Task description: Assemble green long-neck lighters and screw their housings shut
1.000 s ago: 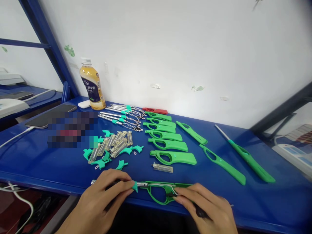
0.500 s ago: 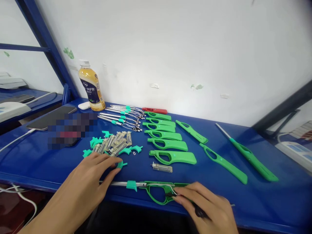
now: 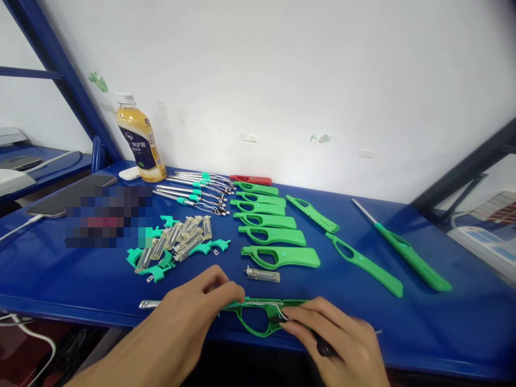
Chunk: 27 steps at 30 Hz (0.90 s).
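Table: hands, seemingly Chinese label

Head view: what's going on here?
A person has both hands at an open green lighter shell at the table's near edge. The right hand holds its handle end, fingertips by a white wire. The left hand is at the front end, over a metal tube; what it pinches is hard to see. Beyond lie a clear tank and more green shells.

Bottle label reads "阿萨" — the remaining print too blurred.
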### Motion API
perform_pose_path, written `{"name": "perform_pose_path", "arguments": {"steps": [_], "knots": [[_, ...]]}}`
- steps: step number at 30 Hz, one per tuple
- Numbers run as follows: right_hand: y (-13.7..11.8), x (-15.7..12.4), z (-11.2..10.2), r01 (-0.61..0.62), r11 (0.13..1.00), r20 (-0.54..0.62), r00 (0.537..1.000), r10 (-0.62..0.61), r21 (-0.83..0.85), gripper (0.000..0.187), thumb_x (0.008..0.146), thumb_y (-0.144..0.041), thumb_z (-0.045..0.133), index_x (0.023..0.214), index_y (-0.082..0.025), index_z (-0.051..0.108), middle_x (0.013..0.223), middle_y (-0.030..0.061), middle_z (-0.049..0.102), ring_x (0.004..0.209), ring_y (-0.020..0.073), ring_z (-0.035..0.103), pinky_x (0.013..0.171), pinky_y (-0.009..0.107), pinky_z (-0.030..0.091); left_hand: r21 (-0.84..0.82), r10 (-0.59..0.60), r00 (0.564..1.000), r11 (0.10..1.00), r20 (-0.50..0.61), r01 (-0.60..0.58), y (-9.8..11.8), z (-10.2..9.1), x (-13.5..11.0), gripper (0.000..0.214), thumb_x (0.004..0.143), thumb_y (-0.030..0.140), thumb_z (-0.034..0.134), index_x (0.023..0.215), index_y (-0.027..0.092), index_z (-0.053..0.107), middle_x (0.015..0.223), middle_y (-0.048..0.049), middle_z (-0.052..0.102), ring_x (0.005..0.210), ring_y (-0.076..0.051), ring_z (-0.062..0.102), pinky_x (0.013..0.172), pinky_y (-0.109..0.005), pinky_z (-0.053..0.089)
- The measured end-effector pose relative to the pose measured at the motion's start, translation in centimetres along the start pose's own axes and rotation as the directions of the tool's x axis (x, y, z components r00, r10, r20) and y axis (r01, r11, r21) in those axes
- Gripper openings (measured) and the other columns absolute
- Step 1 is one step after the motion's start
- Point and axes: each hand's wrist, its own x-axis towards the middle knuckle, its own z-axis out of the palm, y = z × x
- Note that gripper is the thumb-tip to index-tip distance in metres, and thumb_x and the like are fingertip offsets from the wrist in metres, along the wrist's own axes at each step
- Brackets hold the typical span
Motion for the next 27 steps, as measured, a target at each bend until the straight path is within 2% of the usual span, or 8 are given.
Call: {"name": "perform_pose_path", "arguments": {"steps": [2,5,9,14,18,22,27], "knots": [[-0.1,0.0,0.0,-0.002,1.000,-0.004,1.000,0.002,0.002,0.010,0.105,-0.022,0.069,0.111,-0.024,0.076,0.092,-0.0021,0.078,0.070,0.0086,0.076,0.065,0.015,0.059,-0.086,0.026,0.996,0.996,0.085,-0.019,0.4,0.7,0.7,0.046,0.103,0.005,0.041,0.122,0.030,0.075,0.101,-0.0014,0.075,0.075,-0.011,0.074,0.066,-0.014,0.059],[-0.2,0.0,0.0,-0.003,1.000,-0.005,1.000,0.003,0.007,0.010,0.105,-0.022,0.068,0.111,-0.024,0.077,0.092,-0.0016,0.078,0.069,0.0087,0.076,0.066,0.015,0.060,-0.144,-0.032,0.989,0.988,0.143,0.053,0.5,1.7,1.1,0.036,0.107,0.012,0.043,0.121,0.028,0.072,0.111,-0.0040,0.072,0.084,-0.014,0.075,0.075,-0.020,0.062],[-0.2,0.1,0.0,-0.001,1.000,-0.016,1.000,0.001,0.011,0.011,0.106,-0.023,0.067,0.111,-0.023,0.077,0.092,-0.0004,0.078,0.070,0.0095,0.077,0.065,0.015,0.060,-0.106,-0.056,0.992,0.992,0.113,0.068,0.3,2.2,0.3,0.025,0.110,0.027,0.051,0.126,0.029,0.069,0.118,-0.0056,0.070,0.098,-0.022,0.076,0.084,-0.032,0.066],[-0.1,0.3,0.1,0.002,1.000,-0.009,1.000,-0.001,0.012,0.011,0.106,-0.022,0.067,0.111,-0.023,0.077,0.092,-0.0004,0.078,0.071,0.0094,0.077,0.065,0.015,0.060,-0.034,-0.055,0.996,0.998,0.065,0.057,0.2,2.1,-0.1,0.027,0.108,0.042,0.061,0.130,0.028,0.070,0.117,-0.0064,0.072,0.097,-0.024,0.078,0.078,-0.034,0.068],[-0.1,0.1,0.0,0.000,1.000,-0.002,1.000,0.000,0.009,0.011,0.105,-0.022,0.069,0.112,-0.024,0.077,0.094,-0.0010,0.078,0.072,0.0090,0.077,0.065,0.015,0.060,-0.030,-0.025,1.000,0.999,0.000,0.025,0.5,2.0,0.4,0.026,0.112,0.036,0.051,0.126,0.025,0.071,0.109,-0.0056,0.073,0.090,-0.022,0.077,0.072,-0.031,0.066],[-0.1,0.0,0.0,-0.003,1.000,-0.006,1.000,0.003,0.011,0.011,0.105,-0.022,0.069,0.111,-0.024,0.077,0.094,-0.0015,0.078,0.074,0.0093,0.077,0.067,0.016,0.060,-0.081,0.009,0.999,0.997,-0.050,-0.013,0.8,1.7,0.5,0.027,0.113,0.021,0.046,0.129,0.026,0.067,0.109,-0.0040,0.072,0.095,-0.018,0.074,0.078,-0.026,0.063],[-0.2,0.1,-0.1,-0.007,1.000,-0.009,1.000,0.007,-0.003,0.011,0.106,-0.024,0.068,0.109,-0.024,0.078,0.092,-0.0015,0.078,0.070,0.0092,0.076,0.064,0.016,0.059,-0.102,0.089,0.996,0.991,0.025,-0.086,0.3,2.2,-0.4,0.038,0.109,0.006,0.044,0.136,0.024,0.063,0.112,-0.0056,0.068,0.089,-0.015,0.068,0.086,-0.029,0.061]]}}
